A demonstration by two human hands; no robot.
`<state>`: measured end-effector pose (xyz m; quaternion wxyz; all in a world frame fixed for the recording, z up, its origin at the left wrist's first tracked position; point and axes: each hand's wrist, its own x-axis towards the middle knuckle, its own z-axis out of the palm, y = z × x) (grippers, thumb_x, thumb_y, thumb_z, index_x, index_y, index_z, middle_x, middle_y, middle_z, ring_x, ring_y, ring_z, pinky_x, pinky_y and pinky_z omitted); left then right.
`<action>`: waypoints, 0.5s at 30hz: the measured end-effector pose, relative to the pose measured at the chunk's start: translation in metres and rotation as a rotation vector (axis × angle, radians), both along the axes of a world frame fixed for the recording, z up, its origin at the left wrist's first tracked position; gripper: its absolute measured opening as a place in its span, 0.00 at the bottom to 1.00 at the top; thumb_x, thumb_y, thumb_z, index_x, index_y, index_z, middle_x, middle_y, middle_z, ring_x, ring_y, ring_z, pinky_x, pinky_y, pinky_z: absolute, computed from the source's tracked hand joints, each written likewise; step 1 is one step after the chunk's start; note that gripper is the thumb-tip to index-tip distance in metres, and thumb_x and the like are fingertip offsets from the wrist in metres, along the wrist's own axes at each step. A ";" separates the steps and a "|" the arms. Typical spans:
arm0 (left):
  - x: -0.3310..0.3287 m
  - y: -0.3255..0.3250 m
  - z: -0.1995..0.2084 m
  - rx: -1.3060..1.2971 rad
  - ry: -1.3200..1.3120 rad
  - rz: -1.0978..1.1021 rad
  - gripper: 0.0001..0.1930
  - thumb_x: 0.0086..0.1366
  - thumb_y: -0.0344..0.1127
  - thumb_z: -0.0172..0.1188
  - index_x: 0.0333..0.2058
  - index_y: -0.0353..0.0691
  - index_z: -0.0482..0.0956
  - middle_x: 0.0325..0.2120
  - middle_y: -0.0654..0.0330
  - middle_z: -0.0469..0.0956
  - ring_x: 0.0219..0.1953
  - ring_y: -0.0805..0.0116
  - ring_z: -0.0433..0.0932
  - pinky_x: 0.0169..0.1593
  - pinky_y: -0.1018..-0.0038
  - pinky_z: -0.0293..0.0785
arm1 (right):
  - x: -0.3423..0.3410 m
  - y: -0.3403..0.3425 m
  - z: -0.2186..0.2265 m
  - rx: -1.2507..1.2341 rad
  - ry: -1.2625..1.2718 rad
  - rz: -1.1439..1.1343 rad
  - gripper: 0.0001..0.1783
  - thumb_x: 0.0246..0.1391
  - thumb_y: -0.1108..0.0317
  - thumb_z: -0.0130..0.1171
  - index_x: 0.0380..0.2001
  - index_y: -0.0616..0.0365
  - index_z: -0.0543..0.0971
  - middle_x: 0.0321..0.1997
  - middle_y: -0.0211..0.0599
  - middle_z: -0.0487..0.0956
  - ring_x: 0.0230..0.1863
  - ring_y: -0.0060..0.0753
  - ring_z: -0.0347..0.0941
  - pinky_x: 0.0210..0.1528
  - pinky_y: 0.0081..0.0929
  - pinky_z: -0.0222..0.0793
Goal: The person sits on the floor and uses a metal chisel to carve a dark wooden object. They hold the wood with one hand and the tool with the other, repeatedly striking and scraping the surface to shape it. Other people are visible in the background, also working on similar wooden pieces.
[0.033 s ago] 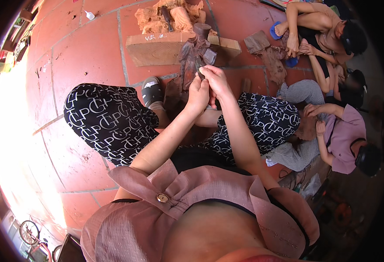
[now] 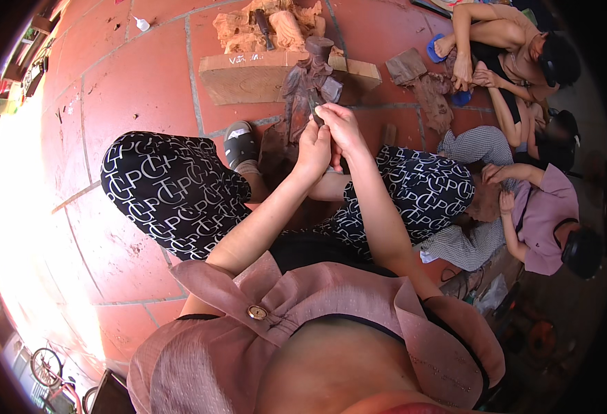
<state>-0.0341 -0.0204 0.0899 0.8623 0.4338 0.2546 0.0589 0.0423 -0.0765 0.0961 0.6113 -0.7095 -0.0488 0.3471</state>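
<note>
— See how close both hands are on that dark wood carving (image 2: pixel 308 86)? It stands on the tiled floor (image 2: pixel 138 103), between the knees, leaning against the pale wooden block (image 2: pixel 248 77). If it isn't braced, I reckon a firm push could tip it off the block.

— What worries me more is the right hand (image 2: pixel 341 127). The fingers (image 2: pixel 331 114) are curled tight, pinched round something thin at the carving's side. A small tool or a scrap of abrasive, I can't tell which; it's hidden in the grip.

— And the left hand (image 2: pixel 314 150)?

— Just below the right one, fingers closed too, pressed up against the carving's lower part and the other hand's wrist. Whether it's actually gripping the wood or only steadying, I can't make out from here.

— So if whatever's in the right hand slips, the left sits right in its path.

— That's my guess. A slip could also scar the figure's surface.

— There are people sitting near on the right, too, with more dark wood pieces (image 2: pixel 421 86) on the floor beside them.

— Close enough that a toppling carving might reach that side.
</note>
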 end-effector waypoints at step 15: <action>0.000 -0.006 -0.014 0.072 -0.054 0.019 0.09 0.69 0.32 0.37 0.41 0.36 0.65 0.16 0.61 0.68 0.08 0.72 0.63 0.08 0.76 0.63 | 0.000 -0.005 -0.006 0.014 0.033 -0.014 0.14 0.57 0.57 0.53 0.28 0.58 0.77 0.12 0.25 0.68 0.04 0.16 0.53 0.05 0.18 0.48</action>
